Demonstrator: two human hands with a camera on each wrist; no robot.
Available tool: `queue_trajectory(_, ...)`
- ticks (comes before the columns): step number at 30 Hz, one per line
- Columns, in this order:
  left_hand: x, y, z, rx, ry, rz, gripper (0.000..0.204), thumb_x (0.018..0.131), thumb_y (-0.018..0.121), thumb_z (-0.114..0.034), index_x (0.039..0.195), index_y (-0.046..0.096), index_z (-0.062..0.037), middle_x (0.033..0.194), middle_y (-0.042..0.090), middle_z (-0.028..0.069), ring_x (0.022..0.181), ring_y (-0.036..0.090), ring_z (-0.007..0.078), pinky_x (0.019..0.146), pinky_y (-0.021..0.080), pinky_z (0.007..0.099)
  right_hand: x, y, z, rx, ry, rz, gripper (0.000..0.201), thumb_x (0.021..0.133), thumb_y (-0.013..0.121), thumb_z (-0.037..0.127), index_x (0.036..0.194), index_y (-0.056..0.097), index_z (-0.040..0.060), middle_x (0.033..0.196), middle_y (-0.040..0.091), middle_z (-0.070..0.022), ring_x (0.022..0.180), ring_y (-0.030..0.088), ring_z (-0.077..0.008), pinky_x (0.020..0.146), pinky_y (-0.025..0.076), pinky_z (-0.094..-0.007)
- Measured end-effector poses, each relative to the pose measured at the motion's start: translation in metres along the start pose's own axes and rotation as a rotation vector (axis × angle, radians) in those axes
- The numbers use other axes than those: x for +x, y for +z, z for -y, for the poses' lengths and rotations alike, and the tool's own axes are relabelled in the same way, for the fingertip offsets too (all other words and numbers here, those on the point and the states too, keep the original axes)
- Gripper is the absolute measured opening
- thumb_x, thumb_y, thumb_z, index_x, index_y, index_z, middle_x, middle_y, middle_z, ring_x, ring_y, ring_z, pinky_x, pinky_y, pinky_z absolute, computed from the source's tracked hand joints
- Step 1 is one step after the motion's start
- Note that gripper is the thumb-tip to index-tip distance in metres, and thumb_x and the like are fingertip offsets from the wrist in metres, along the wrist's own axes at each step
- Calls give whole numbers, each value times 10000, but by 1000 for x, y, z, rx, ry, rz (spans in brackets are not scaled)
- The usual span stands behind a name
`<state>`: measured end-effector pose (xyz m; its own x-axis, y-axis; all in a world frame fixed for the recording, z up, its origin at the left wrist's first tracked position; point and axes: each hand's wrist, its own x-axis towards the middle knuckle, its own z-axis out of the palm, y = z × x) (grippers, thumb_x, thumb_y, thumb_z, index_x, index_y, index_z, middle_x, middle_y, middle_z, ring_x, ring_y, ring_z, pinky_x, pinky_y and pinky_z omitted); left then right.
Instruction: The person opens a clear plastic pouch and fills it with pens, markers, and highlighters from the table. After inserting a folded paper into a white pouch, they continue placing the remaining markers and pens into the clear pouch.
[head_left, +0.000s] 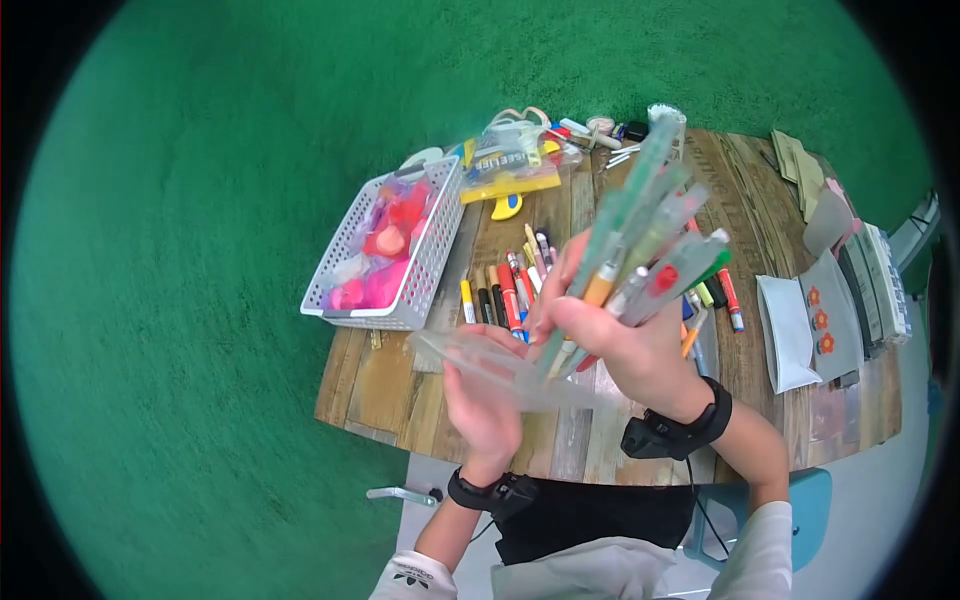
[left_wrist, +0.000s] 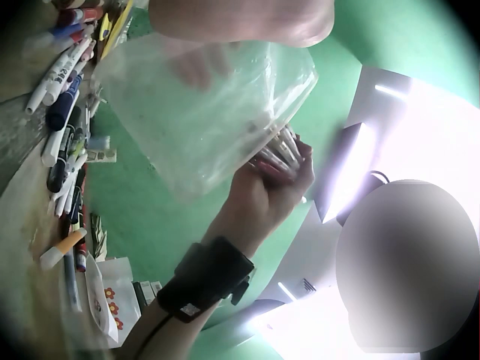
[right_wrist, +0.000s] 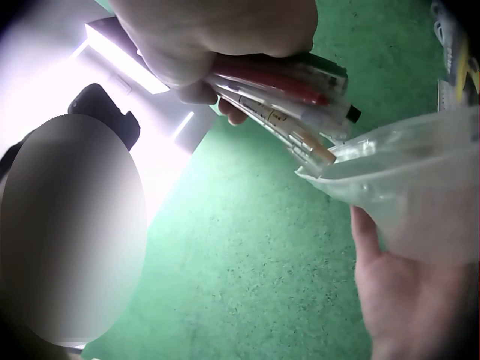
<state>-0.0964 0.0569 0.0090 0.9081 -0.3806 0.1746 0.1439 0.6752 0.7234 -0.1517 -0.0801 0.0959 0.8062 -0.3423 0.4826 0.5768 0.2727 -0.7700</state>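
Note:
A clear plastic bag (head_left: 470, 360) is held up by my left hand (head_left: 484, 415) above the front of the table. Seen from the right wrist, the bag's mouth (right_wrist: 352, 169) gapes toward the pens, and the left thumb lies against its outside. My right hand (head_left: 645, 350) grips a thick bundle of pens (head_left: 640, 240), fingers and thumb wrapped round it. The bundle slants, with its lower ends (right_wrist: 319, 157) right at the bag's rim. Through the film of the bag (left_wrist: 202, 112), fingers of the left hand show faintly in the left wrist view.
Markers (head_left: 510, 290) lie loose on the wooden table (head_left: 380, 385) beyond the hands. A white basket (head_left: 425, 270) of pink and red items stands left. Packaged things (head_left: 510, 160) fill the back. A white pouch (head_left: 788, 335) and a flowered sheet (head_left: 835, 310) lie right.

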Motion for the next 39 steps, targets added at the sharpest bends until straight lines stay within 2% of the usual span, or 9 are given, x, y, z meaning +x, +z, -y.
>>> queue_trajectory(3,3,5,0,43,58,15,483,996,318,-484,1215,438,-70,1084,553,106,1032,532,219,920,405,374,1,-5,-1,-41,38,-17,233,827,648,99,996,504,29,798,605,-81,720,627,-160,635,519,-299)
queue_trajectory(9,0,4,6,146,65,-27,496,989,351,-496,1230,466,-78,1193,531,95,1134,503,234,991,378,417,8,-18,-8,-256,-114,-139,117,849,636,77,924,571,15,821,620,-32,736,624,-114,633,494,-246)
queue_trajectory(11,0,14,9,219,117,-171,509,992,352,-491,1265,450,-72,1193,530,95,1113,513,231,970,399,416,9,-21,-6,-313,-120,-176,121,847,640,64,933,576,8,818,618,-36,729,625,-115,637,499,-255)
queue_trajectory(23,-2,13,19,248,60,-180,475,1000,377,-451,1235,460,-47,1172,538,99,1083,528,233,949,416,422,21,-25,-18,103,-37,-266,205,841,674,93,985,576,-15,876,635,-77,731,645,-141,666,554,-304)
queue_trajectory(27,0,9,16,376,22,-127,398,1001,406,-401,1172,487,-51,1132,557,94,1057,540,218,933,428,398,19,-19,-23,-109,-124,-397,129,829,670,125,854,629,5,742,647,-32,669,587,-79,634,467,-257)
queue_trajectory(31,-4,28,18,464,111,-157,307,993,455,-325,1136,493,-55,1104,566,93,1027,555,204,922,430,369,15,-18,-24,-250,-175,-406,138,831,675,133,859,628,7,732,641,-20,679,577,-72,623,455,-251)
queue_trajectory(34,-7,28,21,459,145,-170,306,990,470,-303,1168,471,-54,1110,565,99,1018,564,202,917,429,365,13,-18,-21,-166,-179,-368,142,852,647,83,944,591,-9,807,646,-65,713,643,-128,634,536,-285)
queue_trajectory(36,-6,26,23,468,158,-154,315,989,471,-299,1187,458,-53,1114,565,101,1017,567,203,917,428,367,14,-16,-16,165,-174,-449,180,867,635,124,977,560,2,833,627,-84,743,639,-148,637,563,-330)
queue_trajectory(39,-8,26,26,478,168,-180,336,990,469,-296,1224,431,-58,1118,566,109,1023,569,212,918,426,376,17,-19,-4,346,-91,-435,208,881,624,160,1001,537,14,847,606,-95,784,634,-168,631,579,-371)
